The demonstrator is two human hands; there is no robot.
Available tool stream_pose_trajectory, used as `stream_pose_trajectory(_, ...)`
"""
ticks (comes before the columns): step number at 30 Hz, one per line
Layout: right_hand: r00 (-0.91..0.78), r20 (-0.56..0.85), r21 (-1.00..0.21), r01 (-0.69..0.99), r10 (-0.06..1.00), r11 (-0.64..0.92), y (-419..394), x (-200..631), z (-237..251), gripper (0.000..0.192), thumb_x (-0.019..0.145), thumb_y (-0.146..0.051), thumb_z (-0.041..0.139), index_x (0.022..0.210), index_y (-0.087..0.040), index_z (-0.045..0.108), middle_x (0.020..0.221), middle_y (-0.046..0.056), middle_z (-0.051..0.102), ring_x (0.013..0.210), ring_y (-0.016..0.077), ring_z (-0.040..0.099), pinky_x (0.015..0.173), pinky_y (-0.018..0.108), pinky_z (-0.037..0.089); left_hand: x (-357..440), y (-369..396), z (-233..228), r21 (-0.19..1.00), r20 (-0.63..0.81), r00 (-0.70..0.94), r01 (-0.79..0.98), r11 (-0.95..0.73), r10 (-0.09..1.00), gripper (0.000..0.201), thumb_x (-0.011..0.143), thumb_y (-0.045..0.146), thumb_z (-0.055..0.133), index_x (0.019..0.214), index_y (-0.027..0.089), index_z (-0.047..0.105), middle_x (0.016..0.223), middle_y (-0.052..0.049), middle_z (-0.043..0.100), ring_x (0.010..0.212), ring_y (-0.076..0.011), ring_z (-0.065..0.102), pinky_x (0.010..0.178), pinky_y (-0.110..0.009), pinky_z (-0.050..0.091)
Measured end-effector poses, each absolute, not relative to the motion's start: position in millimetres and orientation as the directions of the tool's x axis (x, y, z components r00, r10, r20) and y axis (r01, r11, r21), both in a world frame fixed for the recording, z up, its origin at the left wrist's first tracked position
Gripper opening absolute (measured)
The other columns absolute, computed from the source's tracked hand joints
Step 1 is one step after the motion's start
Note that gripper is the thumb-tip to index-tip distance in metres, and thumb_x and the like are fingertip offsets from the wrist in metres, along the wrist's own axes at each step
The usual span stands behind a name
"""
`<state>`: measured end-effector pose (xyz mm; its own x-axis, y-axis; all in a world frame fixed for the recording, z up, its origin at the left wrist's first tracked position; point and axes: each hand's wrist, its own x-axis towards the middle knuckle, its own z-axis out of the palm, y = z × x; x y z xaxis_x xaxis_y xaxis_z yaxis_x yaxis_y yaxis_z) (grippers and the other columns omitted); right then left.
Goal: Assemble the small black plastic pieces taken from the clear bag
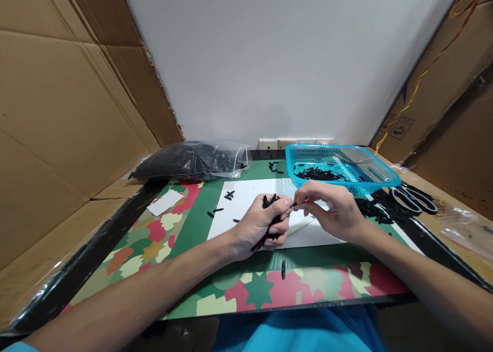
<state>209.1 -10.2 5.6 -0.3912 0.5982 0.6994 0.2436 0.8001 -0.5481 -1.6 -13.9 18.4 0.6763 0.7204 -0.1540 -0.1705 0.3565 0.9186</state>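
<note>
My left hand [256,223] is closed around a bunch of small black strips [272,219], which stick out above and below the fist. Its thumb and fingertip also meet a single small black piece [293,205]. My right hand [331,208] pinches that same piece between thumb and fingertips. Both hands are over a white paper sheet [234,203] on the table. Loose black pieces [228,194] lie on the paper left of my hands, and one more black piece [283,270] lies in front of them. What exactly the pieces are, I cannot make out.
A blue plastic basket [385,180] with black pieces inside stands at the back right, beside scissors [414,199]. Another black pile [372,210] lies below the basket. A clear zip bag [188,159] full of black pieces lies back left. Cardboard walls [57,111] flank the table.
</note>
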Motion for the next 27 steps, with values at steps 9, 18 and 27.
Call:
stream_pose_trajectory(9,-0.232,0.627,-0.734,0.141,0.743,0.664,-3.6,214.1,3.5,0.006,0.101,-0.024,0.067,0.095,-0.022,0.067,0.089,0.003,0.069,0.076,0.0154,0.071,0.053,0.025,0.059,-2.2,-13.7,26.4,0.889,-0.146,0.648,-0.245,0.387,0.747,0.042,0.091,0.047,0.071,0.07,0.021,0.046,0.044,0.011,0.036,0.031,-0.0053,0.03,0.03,-0.013,0.022)
stream_pose_trajectory(18,-0.245,0.616,-0.731,0.178,0.749,0.659,-3.5,213.3,3.8,0.01,0.105,-0.03,0.065,0.103,-0.022,0.07,0.094,0.004,0.072,0.074,0.0138,0.073,0.054,0.023,0.06,-2.0,-14.4,27.6,0.88,-0.172,0.632,-0.246,0.406,0.756,0.042,0.093,0.049,0.068,0.07,0.022,0.044,0.045,0.011,0.036,0.032,-0.0053,0.029,0.031,-0.013,0.021)
stream_pose_trajectory(27,-0.287,0.714,-0.604,0.211,0.639,0.769,-13.4,207.7,4.5,0.004,0.098,-0.019,0.073,0.098,-0.022,0.075,0.091,0.004,0.076,0.074,0.0165,0.075,0.057,0.027,0.064,-1.6,-14.4,24.1,0.894,-0.163,0.63,-0.231,0.384,0.759,0.043,0.093,0.049,0.069,0.071,0.021,0.046,0.044,0.01,0.035,0.032,-0.0057,0.031,0.032,-0.013,0.022)
